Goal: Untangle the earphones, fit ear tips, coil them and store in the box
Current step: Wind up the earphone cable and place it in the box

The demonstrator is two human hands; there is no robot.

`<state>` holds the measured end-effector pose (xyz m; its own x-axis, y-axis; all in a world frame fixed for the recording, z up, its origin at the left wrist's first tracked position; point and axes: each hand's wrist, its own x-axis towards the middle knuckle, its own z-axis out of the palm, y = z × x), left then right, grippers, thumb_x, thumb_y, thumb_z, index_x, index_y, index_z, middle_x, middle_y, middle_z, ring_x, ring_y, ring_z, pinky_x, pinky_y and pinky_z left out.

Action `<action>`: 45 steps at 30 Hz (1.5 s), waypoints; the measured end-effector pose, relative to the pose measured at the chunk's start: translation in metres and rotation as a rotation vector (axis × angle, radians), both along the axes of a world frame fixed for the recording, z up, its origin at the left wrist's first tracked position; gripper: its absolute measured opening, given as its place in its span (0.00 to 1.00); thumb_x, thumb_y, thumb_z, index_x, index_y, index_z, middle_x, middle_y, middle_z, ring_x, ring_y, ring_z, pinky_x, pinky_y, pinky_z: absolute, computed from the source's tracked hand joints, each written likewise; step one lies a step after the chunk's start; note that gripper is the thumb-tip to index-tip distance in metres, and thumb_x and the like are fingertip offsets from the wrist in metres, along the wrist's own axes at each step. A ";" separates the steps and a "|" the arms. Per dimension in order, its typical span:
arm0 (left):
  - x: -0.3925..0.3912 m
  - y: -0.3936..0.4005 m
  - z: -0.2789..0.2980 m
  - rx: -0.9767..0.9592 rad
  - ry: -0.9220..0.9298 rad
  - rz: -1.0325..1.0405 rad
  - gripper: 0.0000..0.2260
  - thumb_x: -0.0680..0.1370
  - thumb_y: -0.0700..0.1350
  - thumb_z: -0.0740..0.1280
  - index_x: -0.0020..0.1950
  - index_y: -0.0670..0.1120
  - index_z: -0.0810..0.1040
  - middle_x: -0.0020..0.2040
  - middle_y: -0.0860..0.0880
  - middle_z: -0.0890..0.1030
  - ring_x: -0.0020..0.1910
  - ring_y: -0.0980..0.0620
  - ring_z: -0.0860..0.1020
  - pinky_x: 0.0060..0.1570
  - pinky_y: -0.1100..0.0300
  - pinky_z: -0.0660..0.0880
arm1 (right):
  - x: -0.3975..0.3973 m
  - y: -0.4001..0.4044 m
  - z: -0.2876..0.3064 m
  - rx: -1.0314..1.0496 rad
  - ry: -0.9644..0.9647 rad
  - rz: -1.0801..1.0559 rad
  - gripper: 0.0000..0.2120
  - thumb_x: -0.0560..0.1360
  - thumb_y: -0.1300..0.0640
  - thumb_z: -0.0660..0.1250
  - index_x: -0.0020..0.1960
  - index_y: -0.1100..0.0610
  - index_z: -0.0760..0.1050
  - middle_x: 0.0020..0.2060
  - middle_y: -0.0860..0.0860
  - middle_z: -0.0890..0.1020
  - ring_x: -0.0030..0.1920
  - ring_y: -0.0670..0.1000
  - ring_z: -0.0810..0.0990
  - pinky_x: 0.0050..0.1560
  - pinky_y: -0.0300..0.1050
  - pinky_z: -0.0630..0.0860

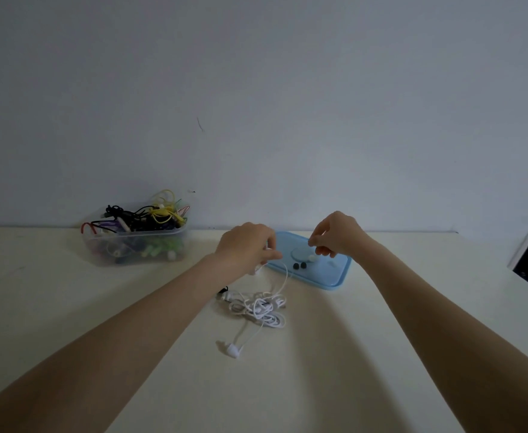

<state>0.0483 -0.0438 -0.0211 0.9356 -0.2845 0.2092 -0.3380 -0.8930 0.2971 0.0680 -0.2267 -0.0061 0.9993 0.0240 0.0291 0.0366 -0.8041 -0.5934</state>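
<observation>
Head view: left hand [248,246] pinching the white earphone cable [283,281] above the cream table [365,354]; right hand [334,234] fingertips pressed together over the blue lid [331,278], contents unclear; tangled earphones [258,309] lying between forearms; two black ear tips [299,265] sitting on lid; clear box [134,242] of coloured cables standing left.

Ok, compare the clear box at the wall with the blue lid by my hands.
The clear box is deep, see-through and crammed with colourful tangled earphones; the blue lid is flat, opaque and carries only a few small ear tips. The box sits far left against the wall; the lid lies centre, under the hands. Both rest on the table.
</observation>
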 end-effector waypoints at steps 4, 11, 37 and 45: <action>0.005 -0.002 -0.007 -0.225 0.038 -0.042 0.05 0.73 0.47 0.71 0.43 0.46 0.82 0.42 0.48 0.81 0.39 0.51 0.78 0.40 0.59 0.74 | -0.001 0.004 -0.005 -0.145 0.085 0.070 0.06 0.73 0.60 0.68 0.45 0.63 0.81 0.31 0.54 0.82 0.25 0.45 0.75 0.32 0.31 0.74; 0.004 -0.002 -0.011 -0.600 0.254 -0.063 0.03 0.73 0.41 0.70 0.42 0.49 0.82 0.33 0.52 0.78 0.33 0.58 0.76 0.38 0.61 0.73 | 0.003 0.004 -0.013 -0.177 0.018 0.053 0.08 0.72 0.57 0.70 0.37 0.60 0.77 0.26 0.50 0.77 0.21 0.43 0.71 0.29 0.32 0.70; 0.012 0.006 -0.043 -0.910 -0.096 -0.020 0.06 0.73 0.41 0.70 0.50 0.46 0.83 0.43 0.46 0.82 0.38 0.56 0.77 0.42 0.68 0.73 | -0.006 0.045 -0.042 1.160 0.103 0.157 0.04 0.74 0.69 0.65 0.44 0.65 0.78 0.31 0.53 0.82 0.32 0.45 0.79 0.37 0.33 0.77; 0.012 0.005 -0.047 -0.898 -0.130 0.026 0.09 0.76 0.39 0.67 0.55 0.43 0.82 0.43 0.50 0.83 0.42 0.58 0.80 0.48 0.66 0.76 | -0.006 0.044 -0.040 1.171 0.062 0.182 0.05 0.75 0.66 0.65 0.43 0.62 0.80 0.32 0.51 0.83 0.33 0.45 0.79 0.38 0.34 0.77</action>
